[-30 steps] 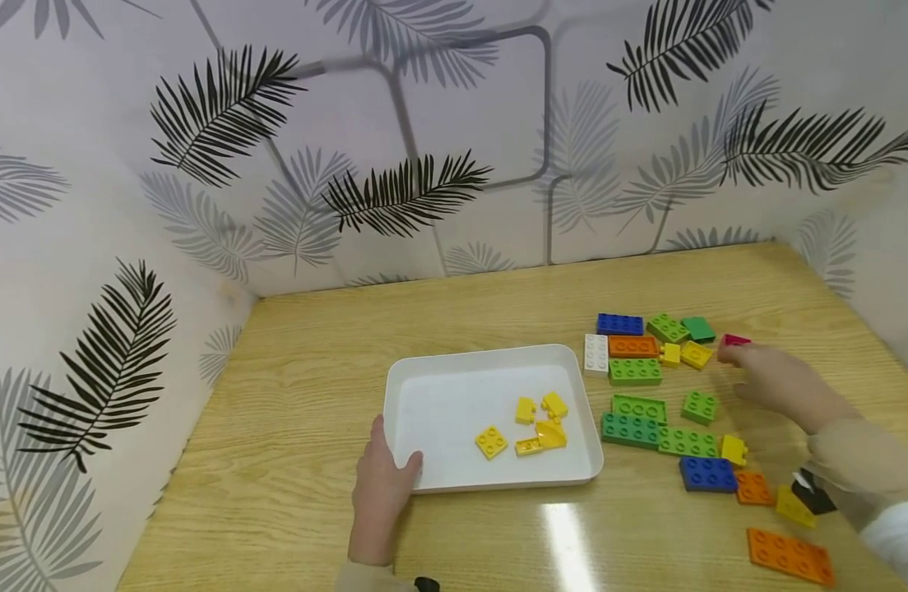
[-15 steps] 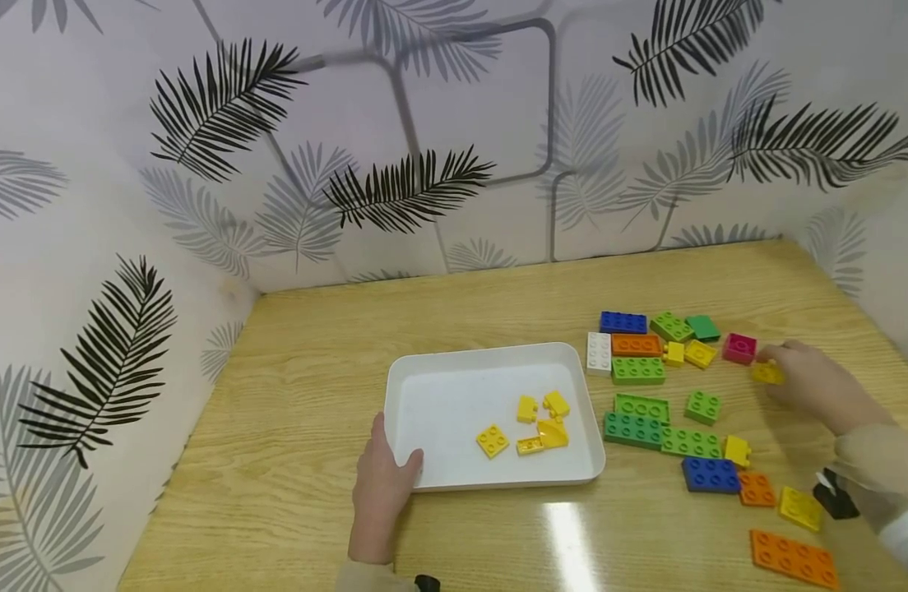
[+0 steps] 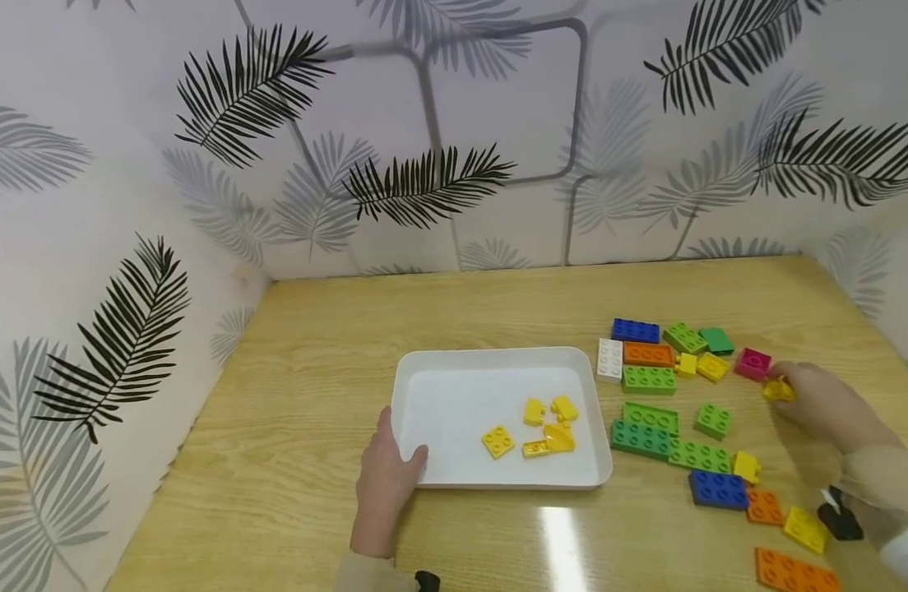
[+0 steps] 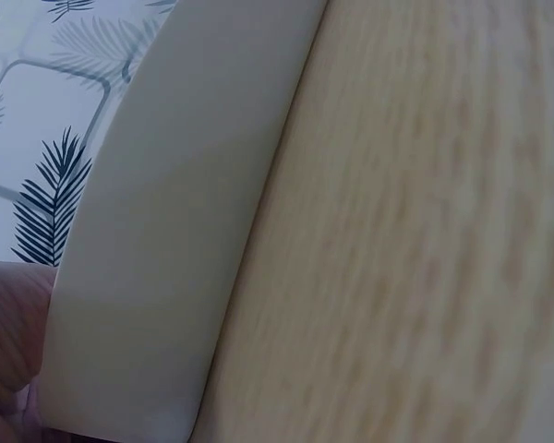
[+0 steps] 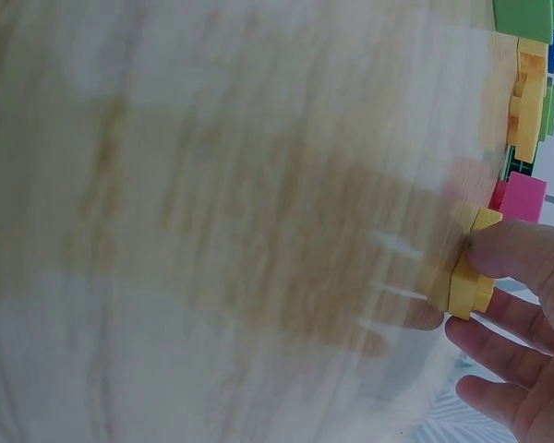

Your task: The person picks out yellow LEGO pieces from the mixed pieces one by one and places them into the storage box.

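In the head view my left hand (image 3: 387,475) holds the near left corner of a white plastic tray (image 3: 454,359), thumb over the rim and fingers along the outside. The left wrist view has the tray's outer wall (image 4: 166,212), with part of the hand at its left edge. Several yellow bricks (image 3: 498,441) lie in the tray's right half. At the right, my right hand (image 3: 831,403) pinches a yellow toy building brick (image 3: 779,390) between thumb and fingers. A pink brick (image 3: 753,364) sits just left of those fingertips; it shows beyond the held brick in the right wrist view.
Loose bricks spread right of the tray: a white one (image 3: 610,359), an orange one (image 3: 649,354), a dark green one (image 3: 641,440), blue ones (image 3: 719,490) and several others. A long orange brick (image 3: 794,571) lies near the front. A patterned wall (image 3: 498,222) borders the table's back.
My right hand has moved off the pink brick to its right, and the yellow brick in its fingers has come into sight. The left hand stays on the tray. The head view has shifted slightly.
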Demonstrator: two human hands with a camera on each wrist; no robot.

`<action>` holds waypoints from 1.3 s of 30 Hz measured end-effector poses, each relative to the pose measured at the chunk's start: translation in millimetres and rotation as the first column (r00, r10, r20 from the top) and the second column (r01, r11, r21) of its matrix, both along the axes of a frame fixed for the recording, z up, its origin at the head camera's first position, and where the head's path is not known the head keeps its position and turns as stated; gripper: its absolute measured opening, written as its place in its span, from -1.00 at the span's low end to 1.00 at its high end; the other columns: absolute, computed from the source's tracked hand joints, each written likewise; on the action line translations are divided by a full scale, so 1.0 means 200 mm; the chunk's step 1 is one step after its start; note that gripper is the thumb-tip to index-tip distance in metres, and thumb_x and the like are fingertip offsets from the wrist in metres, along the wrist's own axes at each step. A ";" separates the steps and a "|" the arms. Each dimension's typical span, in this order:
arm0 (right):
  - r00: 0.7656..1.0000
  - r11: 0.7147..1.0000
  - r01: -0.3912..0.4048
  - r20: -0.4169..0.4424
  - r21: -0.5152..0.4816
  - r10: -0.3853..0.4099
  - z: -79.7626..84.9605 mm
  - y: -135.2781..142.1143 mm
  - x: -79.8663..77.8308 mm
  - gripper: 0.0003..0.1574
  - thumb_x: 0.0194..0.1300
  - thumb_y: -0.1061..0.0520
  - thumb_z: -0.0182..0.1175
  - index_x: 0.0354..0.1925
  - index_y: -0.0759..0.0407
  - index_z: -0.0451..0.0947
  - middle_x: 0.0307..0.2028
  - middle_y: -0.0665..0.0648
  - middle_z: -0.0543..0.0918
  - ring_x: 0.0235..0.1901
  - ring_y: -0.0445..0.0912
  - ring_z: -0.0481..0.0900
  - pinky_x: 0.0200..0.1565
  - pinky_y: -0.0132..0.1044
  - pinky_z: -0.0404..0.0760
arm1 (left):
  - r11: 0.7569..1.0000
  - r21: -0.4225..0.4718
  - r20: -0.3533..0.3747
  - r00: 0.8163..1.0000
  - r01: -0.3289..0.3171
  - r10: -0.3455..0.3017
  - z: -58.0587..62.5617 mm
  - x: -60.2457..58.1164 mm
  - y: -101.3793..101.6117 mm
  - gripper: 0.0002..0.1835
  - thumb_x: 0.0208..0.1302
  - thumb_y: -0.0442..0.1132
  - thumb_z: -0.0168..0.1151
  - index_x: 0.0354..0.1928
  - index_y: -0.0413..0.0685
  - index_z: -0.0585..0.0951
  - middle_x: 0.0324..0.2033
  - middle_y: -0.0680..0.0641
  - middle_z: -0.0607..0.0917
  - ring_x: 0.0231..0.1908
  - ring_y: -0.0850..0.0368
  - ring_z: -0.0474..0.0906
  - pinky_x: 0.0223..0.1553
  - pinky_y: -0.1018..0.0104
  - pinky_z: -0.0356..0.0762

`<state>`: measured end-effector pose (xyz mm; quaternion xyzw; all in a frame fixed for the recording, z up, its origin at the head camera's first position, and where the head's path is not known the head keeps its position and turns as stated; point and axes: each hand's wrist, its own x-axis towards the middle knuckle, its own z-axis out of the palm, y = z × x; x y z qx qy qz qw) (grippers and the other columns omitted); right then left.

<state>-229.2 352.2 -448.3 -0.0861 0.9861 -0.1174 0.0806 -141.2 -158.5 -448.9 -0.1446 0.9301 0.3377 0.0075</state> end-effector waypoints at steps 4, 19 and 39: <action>1.000 1.000 0.003 -0.004 0.001 -0.003 0.01 -0.01 0.00 -0.55 -0.04 0.29 0.24 -0.20 0.57 0.36 -0.27 0.56 0.45 -0.21 0.41 0.38 -0.16 0.22 0.33 | 1.000 -0.003 -0.002 1.000 0.001 -0.001 0.00 0.00 0.00 -0.19 0.08 -0.16 0.21 0.32 -0.22 0.04 0.08 -0.38 0.37 0.06 -0.33 0.29 -0.18 -0.26 0.34; 0.998 0.999 0.023 0.058 -0.026 -0.022 0.05 0.00 0.01 -0.53 -0.09 0.26 0.28 -0.25 0.54 0.36 -0.35 0.49 0.47 -0.31 0.32 0.41 -0.25 0.17 0.38 | 1.000 -0.015 -0.006 1.000 0.001 -0.001 0.01 -0.01 0.00 -0.19 0.08 -0.17 0.22 0.32 -0.21 0.06 0.06 -0.38 0.39 0.05 -0.34 0.30 -0.18 -0.25 0.35; 0.979 0.980 -0.197 -0.061 -0.014 0.196 0.21 -0.26 -0.03 -0.60 -0.11 0.32 0.31 -0.25 0.48 0.46 -0.33 0.36 0.56 -0.28 0.25 0.49 -0.24 0.10 0.44 | 1.000 -0.013 -0.002 1.000 -0.007 0.007 0.00 0.00 0.00 -0.20 0.08 -0.17 0.23 0.31 -0.19 0.06 0.04 -0.37 0.40 0.04 -0.34 0.30 -0.21 -0.25 0.36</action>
